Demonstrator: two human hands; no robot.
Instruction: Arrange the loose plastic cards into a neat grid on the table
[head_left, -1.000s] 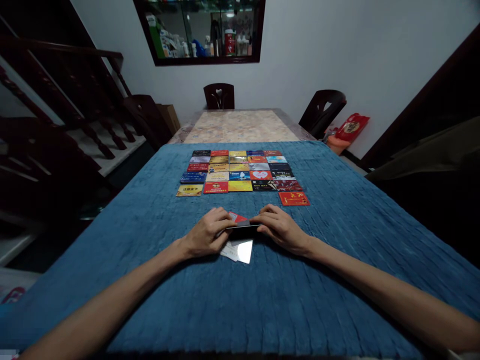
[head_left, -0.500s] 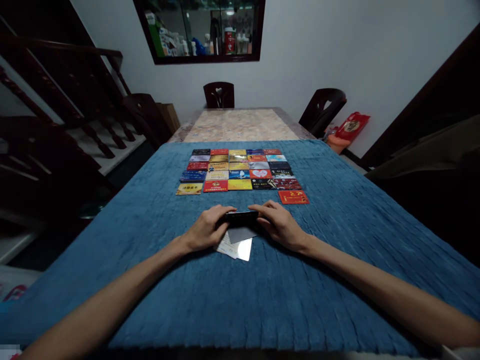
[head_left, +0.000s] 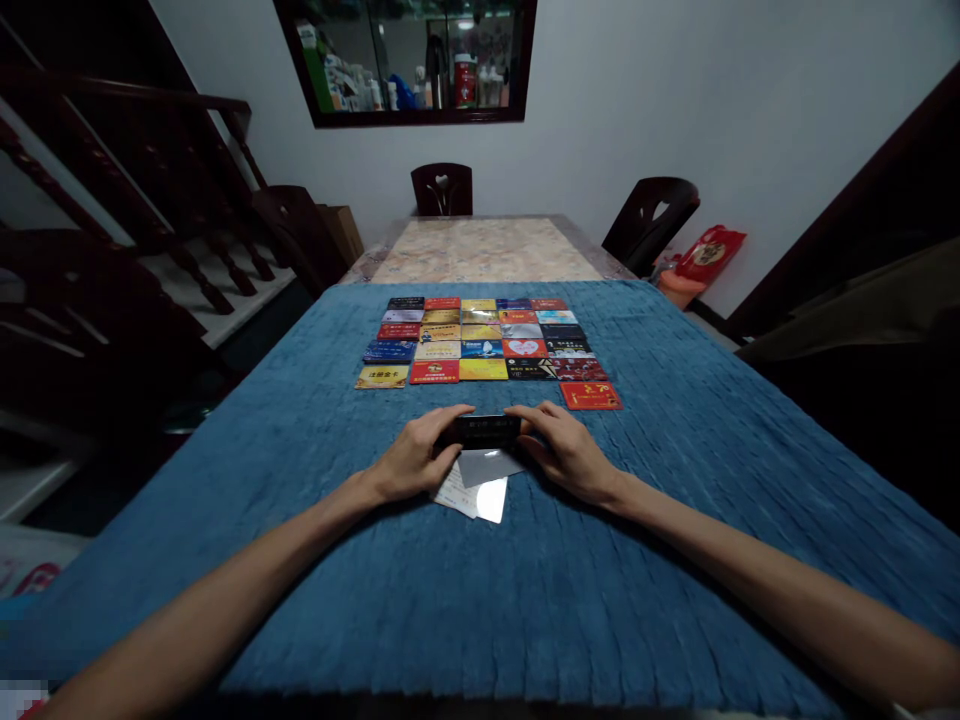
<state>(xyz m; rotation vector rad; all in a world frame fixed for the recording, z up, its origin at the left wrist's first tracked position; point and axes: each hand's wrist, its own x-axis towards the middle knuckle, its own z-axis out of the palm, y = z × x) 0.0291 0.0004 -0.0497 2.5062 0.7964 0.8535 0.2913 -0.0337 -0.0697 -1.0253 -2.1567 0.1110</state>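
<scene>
A black card [head_left: 487, 431] with faint lettering is held between both hands, its broad face tilted toward me. My left hand [head_left: 416, 455] pinches its left end, and my right hand [head_left: 566, 455] grips the right end. Just below it, a grey card [head_left: 487, 468] and a white printed card [head_left: 454, 492] lie overlapping on the blue cloth, with a shiny pale card [head_left: 492, 500] beside them. Beyond my hands, several colourful cards are laid out in rows, among them a yellow card [head_left: 483, 369]. A red card [head_left: 592, 396] lies at the near right, starting a further row.
The blue cloth [head_left: 300, 560] covers the near part of the table; the patterned tabletop [head_left: 487, 248] shows behind it. Dark wooden chairs stand around the far end, one at the back [head_left: 442, 190] and one at the right [head_left: 651, 218]. A red bag [head_left: 711, 252] rests by the wall.
The black card has tipped up, so more of its lettered face shows. Both hands stay at nearly the same place, and the laid-out cards keep their arrangement.
</scene>
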